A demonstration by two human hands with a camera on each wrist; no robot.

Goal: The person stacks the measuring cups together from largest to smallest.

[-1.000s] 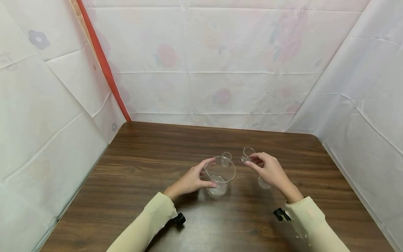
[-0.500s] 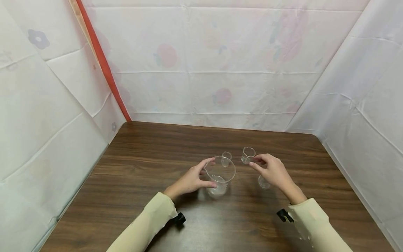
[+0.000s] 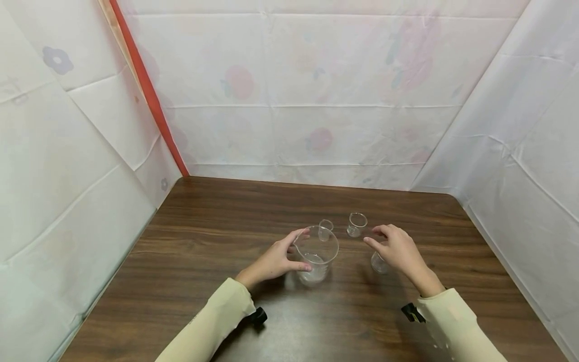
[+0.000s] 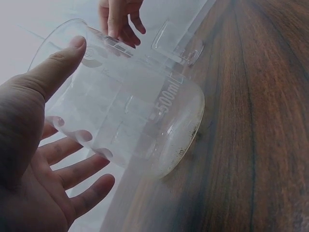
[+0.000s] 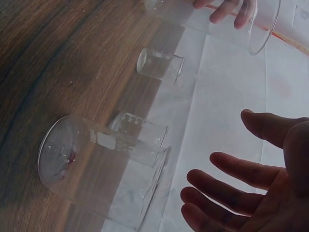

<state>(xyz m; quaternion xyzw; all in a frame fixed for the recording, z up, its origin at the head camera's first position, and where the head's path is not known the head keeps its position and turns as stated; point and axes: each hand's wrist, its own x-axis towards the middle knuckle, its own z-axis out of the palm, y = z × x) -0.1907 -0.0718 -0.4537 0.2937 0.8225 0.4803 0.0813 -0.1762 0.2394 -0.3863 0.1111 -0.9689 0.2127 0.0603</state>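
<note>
A large clear glass beaker [image 3: 318, 269] stands on the table, its 500ml marking legible in the left wrist view. My left hand [image 3: 273, 261] holds it from the left, thumb on the near side and fingers spread along the far side. To the right, my right hand [image 3: 398, 251] hovers with nothing in it, its fingers apart in the right wrist view. Partly beneath that hand stands another beaker [image 5: 72, 164]. A smaller beaker [image 3: 355, 230] with graduations sits just beyond my right fingertips. The smallest beaker [image 3: 324, 231] shows behind the large one's rim.
The brown wood-grain table [image 3: 203, 226] ends at a white patterned curtain [image 3: 289, 136] at the back. White sheets also hang along both sides. A red strip [image 3: 149, 90] runs down the left back corner.
My right hand has let go of the smaller beaker, now standing at the back right, and drawn away to the right. My left hand and the large beaker have stayed put.
</note>
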